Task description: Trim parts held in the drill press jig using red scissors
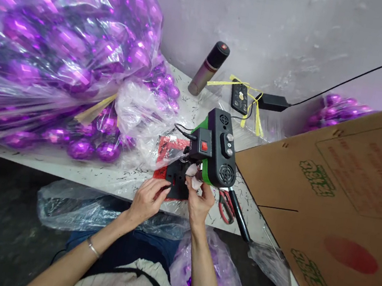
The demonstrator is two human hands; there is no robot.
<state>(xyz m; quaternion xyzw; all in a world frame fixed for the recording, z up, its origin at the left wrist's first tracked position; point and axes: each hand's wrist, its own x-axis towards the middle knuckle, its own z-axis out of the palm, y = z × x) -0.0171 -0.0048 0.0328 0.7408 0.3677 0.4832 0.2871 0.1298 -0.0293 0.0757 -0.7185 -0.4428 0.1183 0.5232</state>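
Observation:
A black-and-green bench machine (220, 143) with a red switch (204, 146), knobs and a black lever handle (239, 213) stands on the table. In front of its black base (178, 179), my left hand (148, 199) has thumb and fingers pinched together, a small dark bit at their tips that I cannot identify. My right hand (200, 205) is under the machine's head, fingers closed. Pale, whitish wrapping (193, 175) covers or sits at its fingertips. Whatever the right fingers grip is hidden. Red-handled scissors (226, 206) lie right of my right hand.
Large clear bags of shiny purple balls (64, 45) fill the left. Behind the machine are a dark bottle (208, 68), a phone-like black object (239, 96) with yellow ties, and a power adapter (273, 103). A cardboard box (335, 195) stands at the right.

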